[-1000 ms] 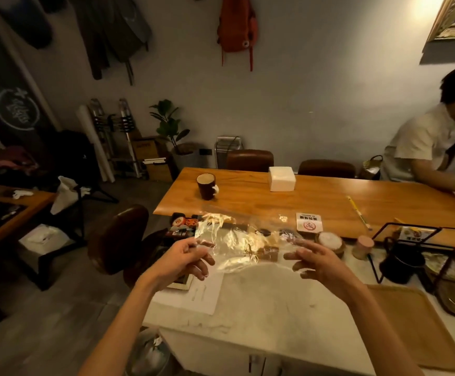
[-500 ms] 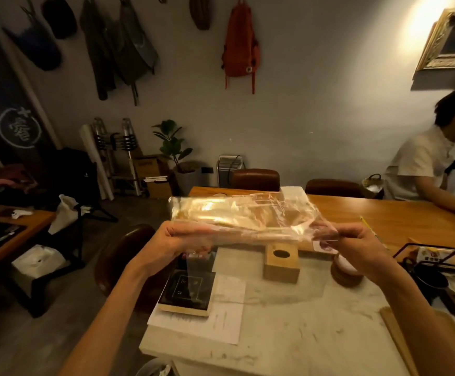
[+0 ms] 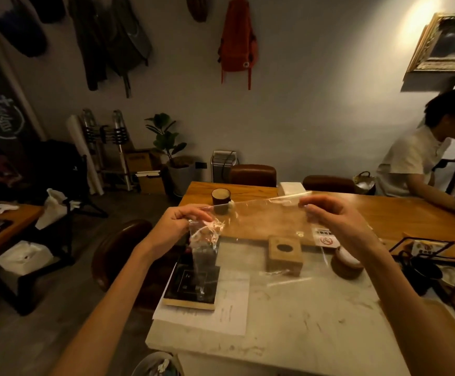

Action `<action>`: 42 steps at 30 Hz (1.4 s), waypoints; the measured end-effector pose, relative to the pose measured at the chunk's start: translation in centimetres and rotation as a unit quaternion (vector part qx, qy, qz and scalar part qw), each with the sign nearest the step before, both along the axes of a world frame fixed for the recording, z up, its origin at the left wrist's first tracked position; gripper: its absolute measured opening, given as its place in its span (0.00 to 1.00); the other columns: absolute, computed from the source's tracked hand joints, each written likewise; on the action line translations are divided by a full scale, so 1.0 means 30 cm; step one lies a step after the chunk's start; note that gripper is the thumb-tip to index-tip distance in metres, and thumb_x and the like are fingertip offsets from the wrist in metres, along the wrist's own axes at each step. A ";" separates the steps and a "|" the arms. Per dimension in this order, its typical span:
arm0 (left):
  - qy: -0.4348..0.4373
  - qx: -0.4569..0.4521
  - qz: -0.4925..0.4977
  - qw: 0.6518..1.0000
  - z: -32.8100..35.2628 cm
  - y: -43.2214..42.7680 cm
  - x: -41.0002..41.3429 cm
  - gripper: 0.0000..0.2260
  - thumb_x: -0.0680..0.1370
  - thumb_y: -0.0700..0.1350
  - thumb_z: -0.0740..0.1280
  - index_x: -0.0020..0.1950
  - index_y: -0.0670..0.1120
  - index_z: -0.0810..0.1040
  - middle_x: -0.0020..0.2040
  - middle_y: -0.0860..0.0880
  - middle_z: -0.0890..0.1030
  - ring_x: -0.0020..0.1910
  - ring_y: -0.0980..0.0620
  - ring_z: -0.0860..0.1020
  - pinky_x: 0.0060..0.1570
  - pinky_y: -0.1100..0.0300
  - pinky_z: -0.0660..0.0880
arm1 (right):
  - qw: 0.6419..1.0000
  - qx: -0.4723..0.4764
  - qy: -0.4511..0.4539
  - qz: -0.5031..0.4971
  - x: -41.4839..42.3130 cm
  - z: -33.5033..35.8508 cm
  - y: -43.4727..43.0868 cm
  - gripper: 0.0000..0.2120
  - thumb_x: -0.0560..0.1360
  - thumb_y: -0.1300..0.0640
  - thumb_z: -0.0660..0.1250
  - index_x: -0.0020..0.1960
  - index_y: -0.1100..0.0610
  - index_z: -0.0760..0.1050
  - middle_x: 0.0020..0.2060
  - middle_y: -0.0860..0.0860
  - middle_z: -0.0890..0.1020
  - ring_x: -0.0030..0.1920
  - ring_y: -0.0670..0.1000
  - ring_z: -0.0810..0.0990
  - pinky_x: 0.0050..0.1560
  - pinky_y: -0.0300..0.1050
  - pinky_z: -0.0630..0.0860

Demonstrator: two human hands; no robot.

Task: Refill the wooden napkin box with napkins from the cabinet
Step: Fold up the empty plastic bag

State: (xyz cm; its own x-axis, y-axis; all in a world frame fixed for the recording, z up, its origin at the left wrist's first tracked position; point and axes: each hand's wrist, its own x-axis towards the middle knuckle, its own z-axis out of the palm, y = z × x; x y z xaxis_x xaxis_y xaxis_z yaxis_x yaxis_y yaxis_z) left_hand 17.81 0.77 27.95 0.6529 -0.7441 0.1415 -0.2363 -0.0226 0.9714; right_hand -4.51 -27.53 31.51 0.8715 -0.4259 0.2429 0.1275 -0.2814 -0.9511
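Observation:
I hold a clear plastic wrapper [image 3: 264, 240] stretched flat in the air between both hands. My left hand [image 3: 179, 223] pinches its crumpled left end and my right hand [image 3: 329, 215] pinches its upper right corner. Seen through the film, the wooden napkin box [image 3: 284, 252] with an oval slot on top stands on the white marble counter [image 3: 288, 329]. A white stack of napkins [image 3: 291, 188] lies far back on the long wooden table [image 3: 400, 213].
A black book [image 3: 191, 286] on white paper lies at the counter's left. A round wooden coaster stack [image 3: 347, 263] and a black wire rack [image 3: 437, 264] stand at the right. A dark mug [image 3: 220, 200] is on the table. A seated person [image 3: 421, 158] is at far right.
The wrapper went from bunched low over the counter to raised and rolled, and is now pulled out flat. The view has tilted, so the wooden box shows through the film.

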 end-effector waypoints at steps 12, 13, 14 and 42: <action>-0.061 0.013 -0.092 0.994 0.109 -0.098 -0.025 0.11 0.78 0.37 0.68 0.59 0.35 0.76 0.55 0.39 0.83 0.52 0.44 0.83 0.50 0.53 0.81 | 0.915 -0.384 -0.033 0.119 0.327 0.320 0.236 0.11 0.78 0.60 0.67 0.59 0.55 0.79 0.53 0.46 0.82 0.53 0.43 0.80 0.53 0.45 0.81; -0.040 -0.017 -0.055 0.998 0.105 -0.097 -0.017 0.10 0.78 0.36 0.68 0.58 0.34 0.77 0.53 0.38 0.83 0.50 0.44 0.83 0.46 0.53 0.81 | 0.907 -0.411 -0.070 0.058 0.329 0.323 0.234 0.14 0.78 0.56 0.67 0.63 0.52 0.76 0.57 0.44 0.79 0.58 0.41 0.77 0.57 0.45 0.79; -0.023 -0.047 -0.018 0.998 0.101 -0.091 -0.011 0.10 0.77 0.36 0.68 0.57 0.35 0.78 0.52 0.39 0.83 0.48 0.45 0.84 0.44 0.55 0.81 | 0.904 -0.415 -0.102 -0.010 0.324 0.311 0.226 0.20 0.78 0.51 0.66 0.69 0.47 0.71 0.63 0.43 0.75 0.63 0.41 0.72 0.63 0.47 0.74; 0.083 -0.094 0.017 0.992 0.063 0.001 0.047 0.16 0.77 0.37 0.68 0.64 0.44 0.75 0.52 0.42 0.85 0.51 0.44 0.84 0.48 0.57 0.82 | 0.984 0.143 0.065 0.086 0.255 -0.002 0.057 0.17 0.77 0.65 0.65 0.65 0.55 0.78 0.48 0.54 0.86 0.47 0.51 0.83 0.49 0.46 0.79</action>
State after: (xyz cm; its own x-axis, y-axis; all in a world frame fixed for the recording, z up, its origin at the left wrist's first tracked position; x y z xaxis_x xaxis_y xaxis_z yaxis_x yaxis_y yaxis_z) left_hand 19.21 0.81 29.85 0.7025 -0.6925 0.1638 -0.0753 0.1566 0.9848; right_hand 3.16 -25.82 31.43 0.9523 -0.3047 0.0160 0.0218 0.0155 -0.9996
